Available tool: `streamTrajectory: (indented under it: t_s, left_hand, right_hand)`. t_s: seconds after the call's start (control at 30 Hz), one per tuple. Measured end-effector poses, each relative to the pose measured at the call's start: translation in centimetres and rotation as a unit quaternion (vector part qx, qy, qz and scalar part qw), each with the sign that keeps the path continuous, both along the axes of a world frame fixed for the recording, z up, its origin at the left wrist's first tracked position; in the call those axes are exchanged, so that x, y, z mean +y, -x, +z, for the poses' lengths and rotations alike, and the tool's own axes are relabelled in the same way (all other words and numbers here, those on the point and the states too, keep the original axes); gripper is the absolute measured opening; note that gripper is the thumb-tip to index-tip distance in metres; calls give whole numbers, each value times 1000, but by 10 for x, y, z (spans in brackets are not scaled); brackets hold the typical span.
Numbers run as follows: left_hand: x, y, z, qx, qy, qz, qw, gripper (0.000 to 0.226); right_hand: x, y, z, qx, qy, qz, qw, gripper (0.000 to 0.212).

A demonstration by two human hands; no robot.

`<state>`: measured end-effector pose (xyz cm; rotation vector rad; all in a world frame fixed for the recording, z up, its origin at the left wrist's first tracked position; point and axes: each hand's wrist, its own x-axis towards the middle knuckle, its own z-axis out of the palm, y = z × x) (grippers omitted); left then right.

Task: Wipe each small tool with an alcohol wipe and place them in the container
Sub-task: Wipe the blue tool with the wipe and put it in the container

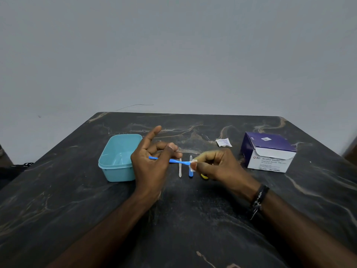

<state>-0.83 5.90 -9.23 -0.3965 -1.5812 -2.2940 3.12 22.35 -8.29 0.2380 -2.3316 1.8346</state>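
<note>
My left hand [152, 161] pinches a thin blue stick tool [174, 161] between thumb and fingers and holds it level above the table, index finger raised. My right hand [216, 165] pinches a small white alcohol wipe [193, 165] around the tool's right end. On the table below lie a white stick tool [180, 169] and a blue and white tool [190, 168], side by side. A yellow tool [204, 176] peeks out under my right hand, mostly hidden. The teal container [117, 169] stands to the left, touching nothing, its inside looking bare.
A purple and white box of alcohol swabs [268, 152] stands open at the right. A torn white wipe sachet [223, 142] lies behind the tools. The dark marbled table [173, 219] meets a grey wall at the back.
</note>
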Motion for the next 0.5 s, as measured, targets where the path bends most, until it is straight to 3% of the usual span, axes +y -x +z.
streamTrajectory:
  t_s: [0.13, 0.33, 0.5]
  left_hand:
    - [0, -2, 4, -32, -10, -21, 999, 44]
    - [2, 1, 4, -80, -56, -89, 991, 47]
    - [0, 3, 1, -82, -32, -70, 994, 10]
  right_hand:
    - [0, 1, 1, -9, 30, -8, 999, 13]
    - [9, 8, 2, 14, 71, -118, 990, 18]
    - [5, 8, -1, -14, 59, -92, 994, 17]
